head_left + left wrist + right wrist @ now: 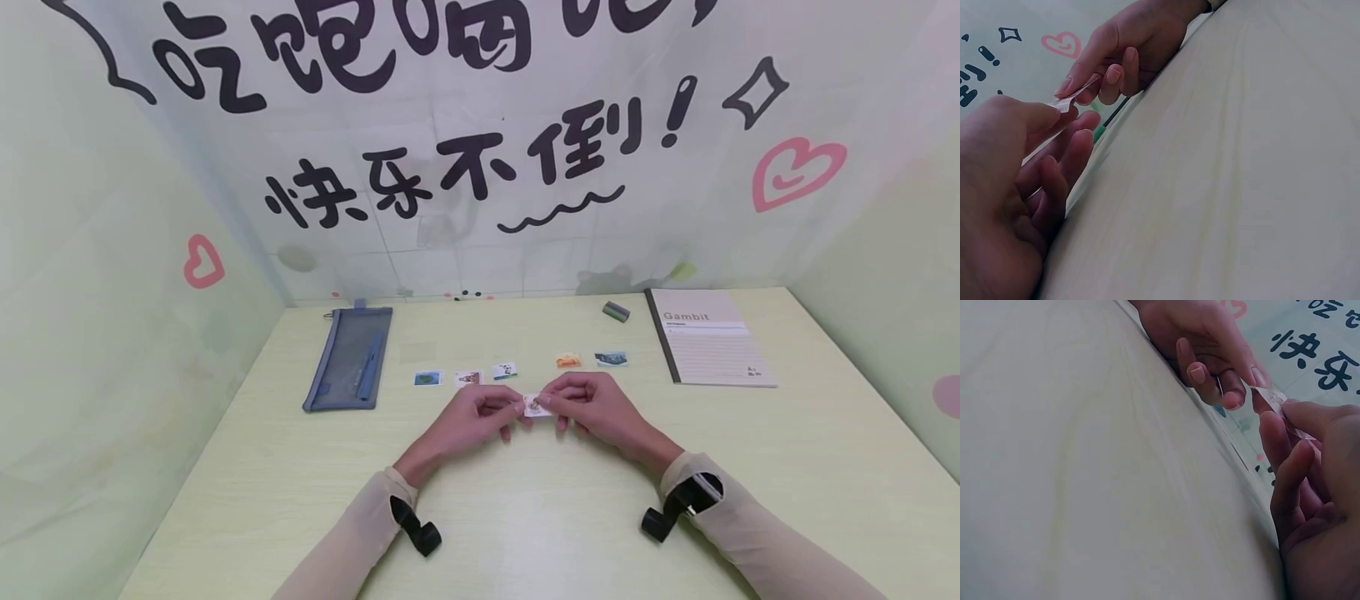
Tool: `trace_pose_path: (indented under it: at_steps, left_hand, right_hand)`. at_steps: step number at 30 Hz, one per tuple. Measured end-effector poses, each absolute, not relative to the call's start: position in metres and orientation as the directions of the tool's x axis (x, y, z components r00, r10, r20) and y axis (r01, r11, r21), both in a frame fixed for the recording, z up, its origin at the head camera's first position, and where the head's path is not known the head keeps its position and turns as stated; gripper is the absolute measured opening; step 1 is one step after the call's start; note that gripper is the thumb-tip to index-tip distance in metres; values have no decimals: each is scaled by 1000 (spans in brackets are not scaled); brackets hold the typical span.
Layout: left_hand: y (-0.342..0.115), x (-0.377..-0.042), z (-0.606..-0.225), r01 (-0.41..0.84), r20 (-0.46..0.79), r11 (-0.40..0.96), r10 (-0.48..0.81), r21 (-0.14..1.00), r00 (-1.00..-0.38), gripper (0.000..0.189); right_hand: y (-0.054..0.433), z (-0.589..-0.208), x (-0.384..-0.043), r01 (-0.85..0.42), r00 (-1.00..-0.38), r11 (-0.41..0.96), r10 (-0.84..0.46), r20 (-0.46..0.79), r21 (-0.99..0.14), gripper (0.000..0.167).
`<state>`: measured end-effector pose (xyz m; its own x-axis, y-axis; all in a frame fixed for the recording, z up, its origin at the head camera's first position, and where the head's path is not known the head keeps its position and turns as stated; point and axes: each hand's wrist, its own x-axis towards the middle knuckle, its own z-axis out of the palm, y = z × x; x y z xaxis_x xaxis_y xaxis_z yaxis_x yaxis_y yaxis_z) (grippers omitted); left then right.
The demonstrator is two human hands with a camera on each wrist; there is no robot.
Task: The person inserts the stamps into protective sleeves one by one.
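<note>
Over the middle of the table, a small white stamp with a little printed picture is stretched between both hands. My left hand pinches its left edge between thumb and fingers. The right hand pinches the opposite edge. Both wrist views show the stamp tilted and held above the tabletop, thumbs on top. Just beyond the left hand lie a blue-green stamp, a stamp with a reddish building and a white-and-green one. Beyond the right hand are an orange stamp and a blue landscape stamp.
A blue mesh pencil case with a pen inside lies at the back left. At the back right is a notebook marked Gambit, with a small dark green block beside it. A printed cloth hangs behind the table.
</note>
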<state>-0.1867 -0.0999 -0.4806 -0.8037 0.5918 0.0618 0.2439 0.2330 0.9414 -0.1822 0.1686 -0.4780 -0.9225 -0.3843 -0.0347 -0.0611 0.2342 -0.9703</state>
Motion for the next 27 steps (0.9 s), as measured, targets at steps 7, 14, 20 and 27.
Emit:
trace_pose_path:
  at_steps: [7,14,20,27]
  left_hand:
    - [-100,-187,-482,240,57,244,580,940,-813,21]
    - [-99,-185,-484,233,41,283,552,930,-833,23]
    - [-99,-185,-483,233,32,291,561,928,-827,24]
    - [-99,-185,-482,250,40,285,584,925,-811,20]
  right_hand:
    - [168,-477,-182,-66,-923,237,-383,-30,-969,24]
    - [167,-478,-182,-75,-917,246,-398,-30,-967,25]
    - [166,-479,-181,-82,-913,264,-407,-34,-961,24]
    - [166,-478,-181,-87,-913,265,-406,-29,-960,23]
